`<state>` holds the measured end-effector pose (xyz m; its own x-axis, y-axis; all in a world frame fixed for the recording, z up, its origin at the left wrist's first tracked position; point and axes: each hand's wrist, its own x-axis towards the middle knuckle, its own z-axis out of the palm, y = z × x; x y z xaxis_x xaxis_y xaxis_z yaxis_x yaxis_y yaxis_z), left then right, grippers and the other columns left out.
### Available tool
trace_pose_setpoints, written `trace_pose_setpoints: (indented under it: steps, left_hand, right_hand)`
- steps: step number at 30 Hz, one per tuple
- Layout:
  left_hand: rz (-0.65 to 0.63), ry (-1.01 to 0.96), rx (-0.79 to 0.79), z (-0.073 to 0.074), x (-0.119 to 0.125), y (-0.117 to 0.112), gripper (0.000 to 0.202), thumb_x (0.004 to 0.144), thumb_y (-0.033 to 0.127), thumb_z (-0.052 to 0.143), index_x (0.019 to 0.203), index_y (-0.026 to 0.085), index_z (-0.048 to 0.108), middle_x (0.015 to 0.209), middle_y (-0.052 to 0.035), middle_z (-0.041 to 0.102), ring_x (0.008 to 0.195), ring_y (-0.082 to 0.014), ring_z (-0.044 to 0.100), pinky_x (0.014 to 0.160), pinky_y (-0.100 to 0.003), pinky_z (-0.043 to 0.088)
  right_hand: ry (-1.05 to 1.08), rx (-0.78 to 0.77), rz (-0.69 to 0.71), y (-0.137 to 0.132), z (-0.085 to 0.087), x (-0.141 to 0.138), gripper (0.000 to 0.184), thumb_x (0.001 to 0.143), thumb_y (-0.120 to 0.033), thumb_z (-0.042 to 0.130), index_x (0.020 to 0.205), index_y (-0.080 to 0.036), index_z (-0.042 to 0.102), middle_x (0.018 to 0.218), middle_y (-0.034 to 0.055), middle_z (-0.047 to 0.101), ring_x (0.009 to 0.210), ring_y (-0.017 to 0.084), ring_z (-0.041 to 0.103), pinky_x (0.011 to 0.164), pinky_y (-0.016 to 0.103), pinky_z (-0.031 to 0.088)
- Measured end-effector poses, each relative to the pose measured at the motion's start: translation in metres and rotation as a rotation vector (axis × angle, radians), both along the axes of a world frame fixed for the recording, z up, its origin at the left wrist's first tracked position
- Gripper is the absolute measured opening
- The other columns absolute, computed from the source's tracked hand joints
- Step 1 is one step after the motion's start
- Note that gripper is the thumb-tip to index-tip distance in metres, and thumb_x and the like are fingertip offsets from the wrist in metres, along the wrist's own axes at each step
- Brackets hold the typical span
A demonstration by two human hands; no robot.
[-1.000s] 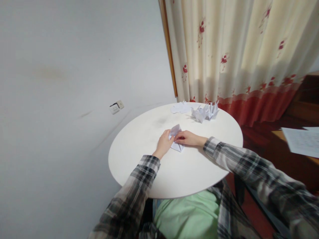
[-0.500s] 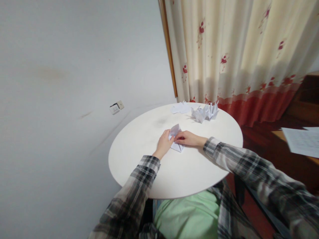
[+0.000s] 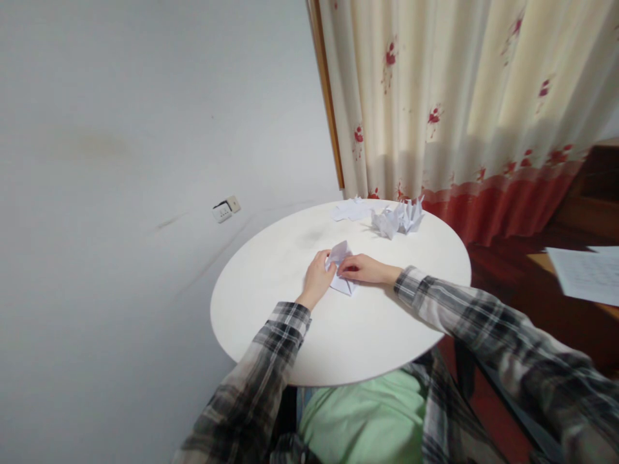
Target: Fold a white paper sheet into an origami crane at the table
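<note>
A folded piece of white paper [image 3: 344,287] lies on the round white table [image 3: 271,270], with one flap standing up at its far end. My left hand [image 3: 318,277] grips its left side, thumb on the near face and fingers curled behind. From the right, my right hand [image 3: 365,269] pinches the middle of the paper, its fingers pressed together at a fold. The fingertips of both hands nearly meet there, and they partly hide the creases.
Several folded paper cranes [image 3: 397,219] stand at the table's far right. Behind them to the left lie flat white paper pieces [image 3: 351,209]. A wall [image 3: 120,258] with a socket [image 3: 222,212] borders the left; a flowered curtain [image 3: 435,84] hangs behind. Printed sheets [image 3: 585,274] lie at right.
My left thumb has shifted slightly on the paper, drawing back a little from the right fingertips. The paper and my right hand are almost where they were.
</note>
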<state>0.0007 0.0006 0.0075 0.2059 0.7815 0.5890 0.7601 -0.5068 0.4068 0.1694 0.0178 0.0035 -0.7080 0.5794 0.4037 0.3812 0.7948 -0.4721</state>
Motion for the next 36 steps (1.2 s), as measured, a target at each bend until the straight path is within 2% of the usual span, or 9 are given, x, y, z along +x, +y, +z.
trace_pose_setpoints:
  steps: [14, 25, 36]
  left_hand:
    - [0.012, 0.000, -0.006, 0.0010, 0.0000, -0.0012, 0.024, 0.073, 0.015, 0.042, 0.096, 0.017, 0.050, 0.094, -0.0052, 0.056, 0.088, -0.0161, 0.052, 0.081, -0.030, 0.042]
    - [-0.018, 0.138, -0.028, -0.0039, -0.0005, 0.0018, 0.021, 0.075, 0.019, 0.044, 0.094, 0.015, 0.051, 0.091, -0.0059, 0.055, 0.087, -0.0170, 0.052, 0.080, -0.031, 0.042]
    - [-0.067, 0.126, -0.024, -0.0053, -0.0049, 0.0043, 0.026, 0.071, 0.014, 0.048, 0.096, 0.015, 0.051, 0.093, -0.0058, 0.055, 0.090, -0.0170, 0.051, 0.082, -0.031, 0.042]
  right_hand:
    - [0.006, -0.009, -0.001, 0.0013, -0.0010, -0.0002, 0.022, 0.078, -0.026, 0.050, 0.089, -0.015, 0.064, 0.087, 0.0045, 0.064, 0.076, 0.012, 0.056, 0.072, 0.023, 0.041]
    - [0.012, 0.004, 0.001, -0.0032, 0.0035, 0.0020, 0.022, 0.078, -0.028, 0.049, 0.087, -0.014, 0.064, 0.084, 0.0042, 0.063, 0.072, 0.012, 0.055, 0.070, 0.022, 0.041]
    - [0.012, 0.035, -0.017, -0.0011, 0.0036, -0.0009, 0.022, 0.078, -0.026, 0.049, 0.086, -0.013, 0.065, 0.084, 0.0046, 0.063, 0.073, 0.012, 0.056, 0.070, 0.021, 0.041]
